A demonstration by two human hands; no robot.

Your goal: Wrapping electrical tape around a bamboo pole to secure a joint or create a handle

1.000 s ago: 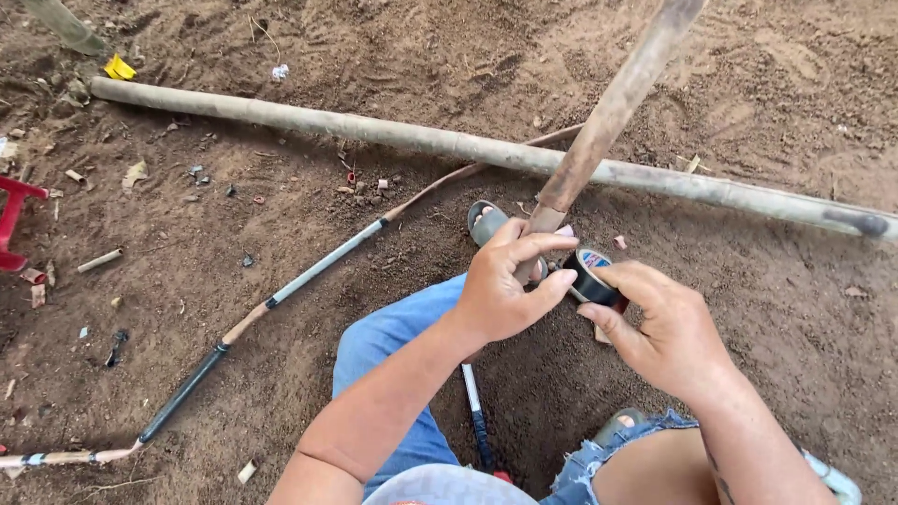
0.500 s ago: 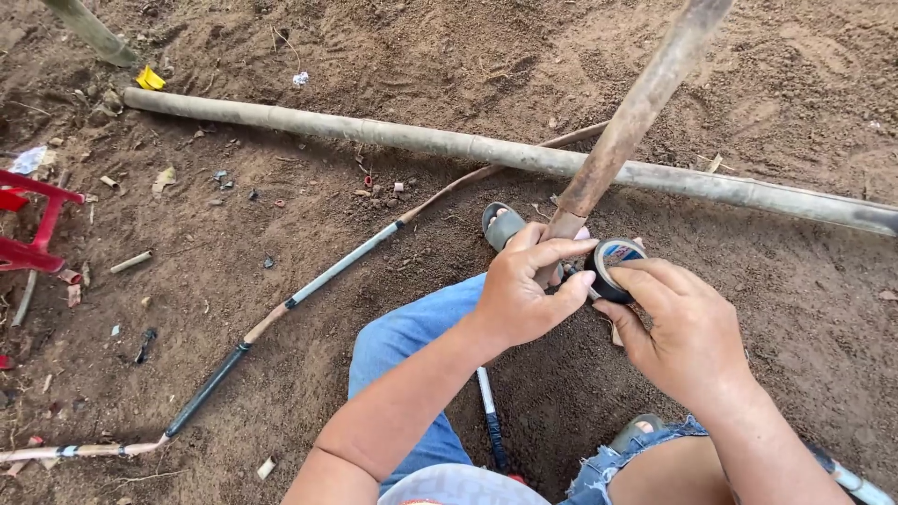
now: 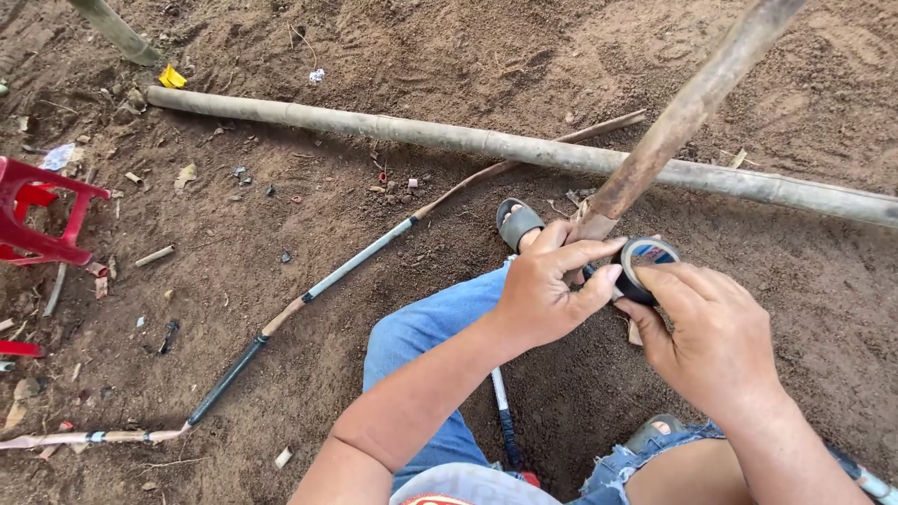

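My left hand (image 3: pixel 547 285) grips the lower end of a slanted bamboo pole (image 3: pixel 692 108) that rises toward the upper right. My right hand (image 3: pixel 716 337) holds a roll of black tape (image 3: pixel 644 266) pressed against the same spot on the pole, right beside my left thumb. The pole's foot is hidden behind both hands. My knees in blue jeans (image 3: pixel 426 341) frame the hands, with a grey sandal (image 3: pixel 516 223) just beyond them.
A long bamboo pole (image 3: pixel 449 136) lies across the dirt behind the hands. A thin stick (image 3: pixel 318 285) wrapped in black and white tape runs diagonally at left. A red plastic stool (image 3: pixel 37 210) stands at the left edge. Small litter dots the soil.
The view has shifted so the stool shows more at left. My hands stay on the pole, the right hand has brought the tape roll a little further round it.
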